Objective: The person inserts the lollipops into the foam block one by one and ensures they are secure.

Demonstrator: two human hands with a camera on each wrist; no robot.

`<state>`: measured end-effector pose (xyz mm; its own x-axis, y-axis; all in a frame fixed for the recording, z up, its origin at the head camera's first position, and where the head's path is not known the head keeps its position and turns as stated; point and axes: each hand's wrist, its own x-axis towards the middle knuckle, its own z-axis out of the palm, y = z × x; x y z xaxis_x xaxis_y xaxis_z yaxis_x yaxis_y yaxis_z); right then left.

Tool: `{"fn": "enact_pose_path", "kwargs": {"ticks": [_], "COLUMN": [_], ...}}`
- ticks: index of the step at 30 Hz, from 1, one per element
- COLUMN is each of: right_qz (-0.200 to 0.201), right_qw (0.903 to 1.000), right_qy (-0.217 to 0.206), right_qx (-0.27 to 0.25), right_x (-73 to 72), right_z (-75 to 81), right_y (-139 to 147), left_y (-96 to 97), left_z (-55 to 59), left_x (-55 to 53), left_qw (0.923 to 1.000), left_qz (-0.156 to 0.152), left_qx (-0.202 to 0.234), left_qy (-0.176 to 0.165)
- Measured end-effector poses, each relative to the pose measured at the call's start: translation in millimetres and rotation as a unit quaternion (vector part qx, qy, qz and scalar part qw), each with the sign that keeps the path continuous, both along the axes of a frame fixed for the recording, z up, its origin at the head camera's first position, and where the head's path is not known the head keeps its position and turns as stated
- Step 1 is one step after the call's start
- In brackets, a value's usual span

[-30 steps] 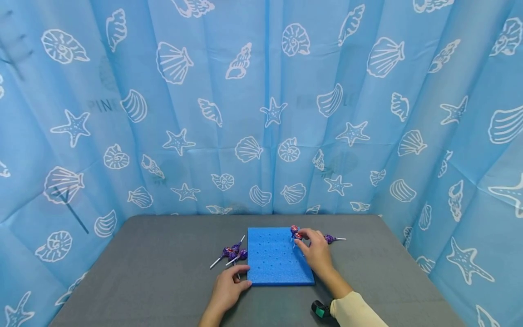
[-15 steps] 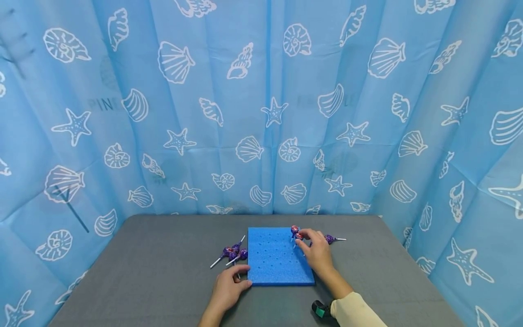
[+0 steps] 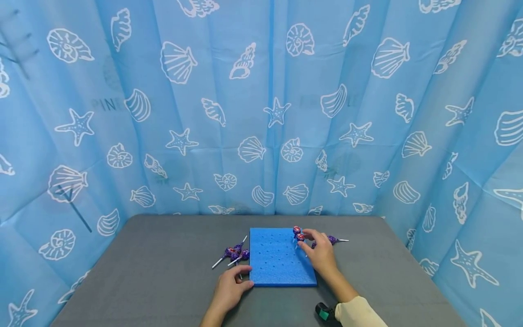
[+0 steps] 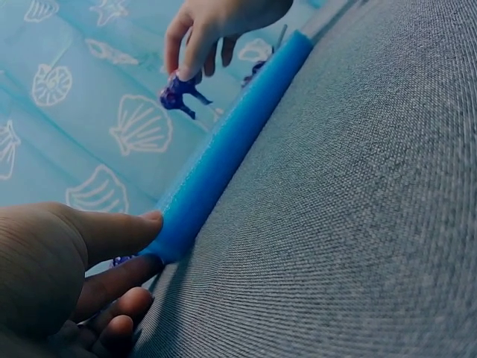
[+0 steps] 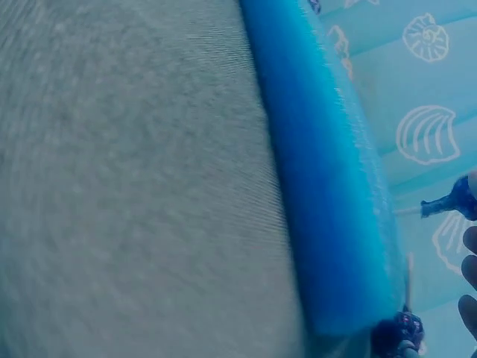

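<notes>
My right hand (image 3: 321, 253) pinches a lollipop (image 3: 300, 237) in a purple and red wrapper by its head, over the back right part of a blue foam board (image 3: 282, 272). The stick points down at the board. Right behind it another lollipop (image 3: 296, 229) stands upright in the board. At the board's front left corner my left hand (image 3: 229, 288) rests its thumb and index finger against the edge. The left wrist view shows this thumb (image 4: 123, 233) at the corner, with the other fingers loosely bent below.
Several wrapped lollipops (image 3: 233, 252) lie in a pile left of the board. Beyond my right hand more lie on the grey table (image 3: 163, 272), one lollipop (image 3: 332, 240) pointing its stick right. Rows of small holes dot the board. A blue shell-print curtain (image 3: 229, 113) hangs behind.
The whole head view has shifted slightly to the right. Both hands, the board and the lollipops keep nearly the same places relative to each other.
</notes>
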<state>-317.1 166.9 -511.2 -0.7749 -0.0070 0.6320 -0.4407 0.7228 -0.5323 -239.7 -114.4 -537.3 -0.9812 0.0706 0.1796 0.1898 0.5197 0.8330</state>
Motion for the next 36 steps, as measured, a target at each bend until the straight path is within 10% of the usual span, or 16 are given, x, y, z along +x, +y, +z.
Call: {"fn": "enact_pose_path", "kwargs": {"ticks": [36], "right_qz": [-0.017], "right_qw": [0.9935], "right_qy": [-0.093], "right_qx": [0.063], "right_x": [6.9], "right_z": [-14.0], "right_y": [42.2], "left_y": [0.5], "left_z": [4.2], "left_x": [0.9], "left_qw": [0.9996], "left_qz": [-0.005], "left_qx": [-0.004], "left_qy": [-0.027]}}
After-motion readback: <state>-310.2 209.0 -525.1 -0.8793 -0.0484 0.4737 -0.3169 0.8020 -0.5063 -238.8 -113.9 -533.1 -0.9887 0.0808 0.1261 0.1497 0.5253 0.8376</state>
